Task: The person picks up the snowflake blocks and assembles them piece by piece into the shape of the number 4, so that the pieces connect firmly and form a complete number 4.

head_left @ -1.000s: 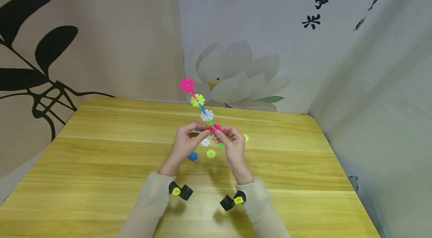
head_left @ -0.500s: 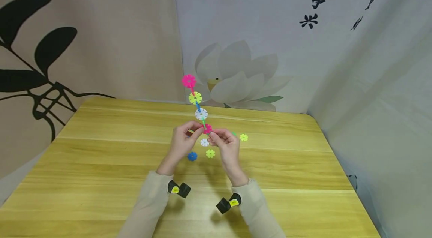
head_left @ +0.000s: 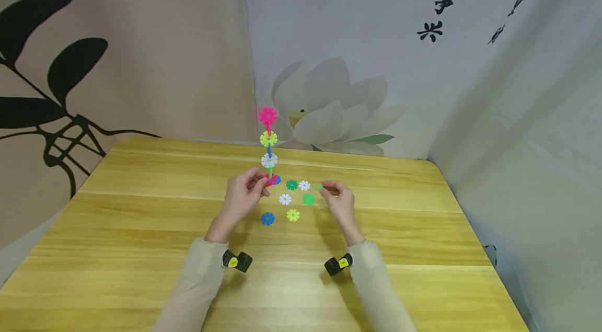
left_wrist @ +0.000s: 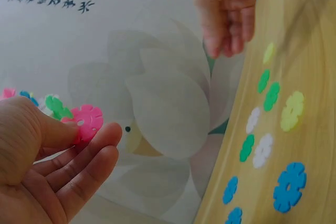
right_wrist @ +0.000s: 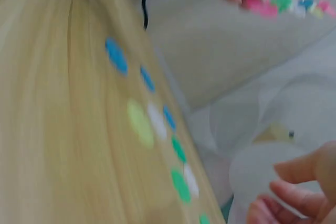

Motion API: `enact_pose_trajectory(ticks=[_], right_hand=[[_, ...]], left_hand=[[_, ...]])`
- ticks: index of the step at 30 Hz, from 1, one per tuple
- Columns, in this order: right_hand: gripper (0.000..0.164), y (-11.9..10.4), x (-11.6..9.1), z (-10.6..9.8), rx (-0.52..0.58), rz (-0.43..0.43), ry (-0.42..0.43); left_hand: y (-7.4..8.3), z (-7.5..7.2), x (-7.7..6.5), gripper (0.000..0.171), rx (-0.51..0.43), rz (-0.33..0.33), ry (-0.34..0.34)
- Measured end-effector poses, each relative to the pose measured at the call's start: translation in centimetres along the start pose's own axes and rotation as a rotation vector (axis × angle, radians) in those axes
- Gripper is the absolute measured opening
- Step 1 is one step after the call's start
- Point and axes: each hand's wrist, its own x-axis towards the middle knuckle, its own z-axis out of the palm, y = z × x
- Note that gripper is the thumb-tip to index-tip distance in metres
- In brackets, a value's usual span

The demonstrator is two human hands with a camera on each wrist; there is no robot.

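Note:
My left hand (head_left: 242, 196) pinches the pink notched plastic disc (left_wrist: 90, 120) at the lower end of a chain of interlocking snowflake discs. The chain stands up from the fingers, through a green link, a white disc (head_left: 269, 160), a blue link and a yellow disc (head_left: 268, 139) to a pink disc (head_left: 268, 115) on top. My right hand (head_left: 340, 206) hovers over the table to the right, its thumb and fingers apart and holding nothing in the right wrist view. Just beyond its fingertips shows a green disc (head_left: 321, 186), partly hidden.
Loose discs lie on the wooden table (head_left: 141, 269) between and below the hands: blue (head_left: 267, 218), yellow (head_left: 293, 215), white (head_left: 285, 199), light green (head_left: 308, 199), dark green (head_left: 291, 184) and several others. A printed cloth (head_left: 338, 107) hangs behind the table.
The right hand has let go of the chain's lower end and moved right. The left hand has shifted left with the chain, which now stands nearly upright.

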Motion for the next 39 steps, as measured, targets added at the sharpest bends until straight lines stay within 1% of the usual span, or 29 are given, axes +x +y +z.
enact_pose_trajectory(ticks=[2, 5, 8, 12, 15, 18, 21, 23, 25, 27, 30, 32, 35, 39], right_hand=[[0.025, 0.7, 0.6, -0.8, -0.121, 0.003, -0.007], [0.032, 1.6, 1.5, -1.8, -0.269, 0.003, -0.016], [0.037, 2.4, 2.1, -2.4, -0.380, 0.017, -0.036], [0.041, 3.0, 2.7, -2.7, -0.452, 0.078, -0.077], [0.043, 3.3, 3.1, -2.6, -0.497, 0.097, -0.098], [0.041, 3.5, 3.3, -2.6, -0.560, 0.078, -0.112], [0.035, 3.5, 3.7, -2.7, -0.593, 0.065, -0.127], [0.031, 3.3, 3.9, -2.8, -0.606, 0.070, -0.146], [0.028, 3.1, 4.2, -3.1, -0.620, 0.099, -0.171], [0.027, 2.9, 4.4, -3.4, -0.636, 0.131, -0.194], [0.028, 2.9, 4.5, -3.9, -0.625, 0.178, -0.214], [0.028, 2.9, 4.4, -4.0, -0.593, 0.193, -0.209], [0.028, 3.2, 4.3, -4.1, -0.546, 0.182, -0.175], [0.020, 3.4, 4.0, -4.0, -0.374, 0.193, -0.155]], left_hand=[[-0.1, -0.1, -0.1, 0.005, 0.019, 0.005, 0.008], [-0.2, -0.2, -0.1, 0.005, 0.018, 0.002, 0.014], [-0.2, -0.3, -0.2, 0.005, 0.001, 0.006, 0.019], [-0.3, -0.3, -0.3, 0.005, -0.015, 0.011, 0.025], [-0.2, -0.3, -0.3, 0.006, -0.024, 0.014, 0.030], [-0.2, -0.3, -0.3, 0.005, -0.030, 0.012, 0.029], [-0.1, -0.3, -0.2, 0.006, -0.042, -0.001, 0.021], [-0.1, -0.3, -0.2, 0.007, -0.052, -0.016, 0.017], [0.0, -0.3, -0.2, 0.008, -0.068, -0.029, 0.014], [0.1, -0.3, -0.2, 0.009, -0.082, -0.039, 0.011], [0.3, -0.3, -0.2, 0.009, -0.083, -0.052, 0.005], [0.4, -0.4, -0.1, 0.008, -0.072, -0.058, 0.001], [0.3, -0.4, -0.1, 0.008, -0.056, -0.064, -0.003], [0.3, -0.5, 0.0, 0.007, -0.064, -0.082, -0.004]])
